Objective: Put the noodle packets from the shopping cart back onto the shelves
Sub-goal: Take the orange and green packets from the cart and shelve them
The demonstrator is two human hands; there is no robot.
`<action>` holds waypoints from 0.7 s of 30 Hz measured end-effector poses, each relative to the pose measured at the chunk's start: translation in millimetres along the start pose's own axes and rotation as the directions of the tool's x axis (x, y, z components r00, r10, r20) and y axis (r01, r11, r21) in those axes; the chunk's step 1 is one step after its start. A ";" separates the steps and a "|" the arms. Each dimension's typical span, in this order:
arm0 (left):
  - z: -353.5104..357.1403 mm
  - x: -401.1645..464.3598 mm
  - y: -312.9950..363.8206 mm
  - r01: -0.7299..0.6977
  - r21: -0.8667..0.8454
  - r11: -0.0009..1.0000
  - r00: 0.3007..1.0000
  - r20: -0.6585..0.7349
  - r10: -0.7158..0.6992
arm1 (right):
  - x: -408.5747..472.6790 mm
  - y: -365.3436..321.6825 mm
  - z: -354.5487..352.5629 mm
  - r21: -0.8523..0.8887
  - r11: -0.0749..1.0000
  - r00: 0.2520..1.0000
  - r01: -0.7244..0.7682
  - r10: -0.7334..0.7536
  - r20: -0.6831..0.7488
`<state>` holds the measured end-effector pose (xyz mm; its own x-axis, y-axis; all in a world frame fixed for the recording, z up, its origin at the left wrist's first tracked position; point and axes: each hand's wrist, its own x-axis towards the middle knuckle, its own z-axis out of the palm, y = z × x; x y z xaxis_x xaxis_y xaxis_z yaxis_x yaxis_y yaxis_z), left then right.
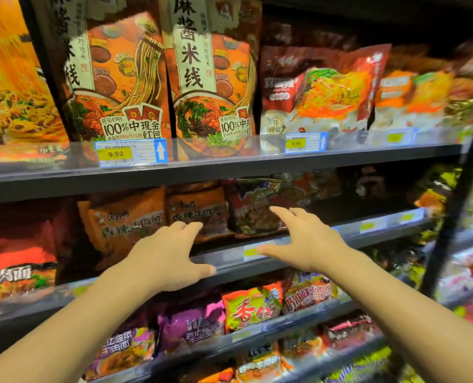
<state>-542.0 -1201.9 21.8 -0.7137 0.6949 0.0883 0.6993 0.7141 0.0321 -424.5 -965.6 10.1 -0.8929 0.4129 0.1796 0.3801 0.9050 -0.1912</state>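
Hands at middle shelf [299, 246]: left hand [163, 258] and right hand [310, 239] both spread, grip holding nothing, hovering before orange noodle packets [196, 208].

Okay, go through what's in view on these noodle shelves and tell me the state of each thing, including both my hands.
Left hand: open, fingers spread, holding nothing, in front of the middle shelf edge.
Right hand: open, fingers spread, holding nothing, reaching toward the middle shelf.
Orange rice noodle bags: upright, side by side on the upper shelf.
Orange noodle packets: leaning back on the middle shelf.
Purple packets: standing on the lower shelf.
9.90 price tag: clipped to the upper shelf rail.
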 end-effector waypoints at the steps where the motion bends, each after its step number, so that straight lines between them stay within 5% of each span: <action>1: 1.0 1.4 11.1 -0.024 0.002 1.000 1.000 -0.004 0.024 | -5.2 9.4 -1.7 0.007 1.000 1.000 -0.010 0.010 -0.001; 21: 38.7 47.5 374.3 -0.394 0.016 0.919 0.915 0.102 0.391 | -170.6 320.8 -77.6 -0.036 0.936 0.937 -0.349 0.348 -0.041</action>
<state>-315.7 -898.3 -0.5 -0.3839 0.9233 -0.0080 0.9232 0.3837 -0.0210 -131.5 -737.8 -7.0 -0.6944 0.7055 0.1414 0.6762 0.7071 -0.2068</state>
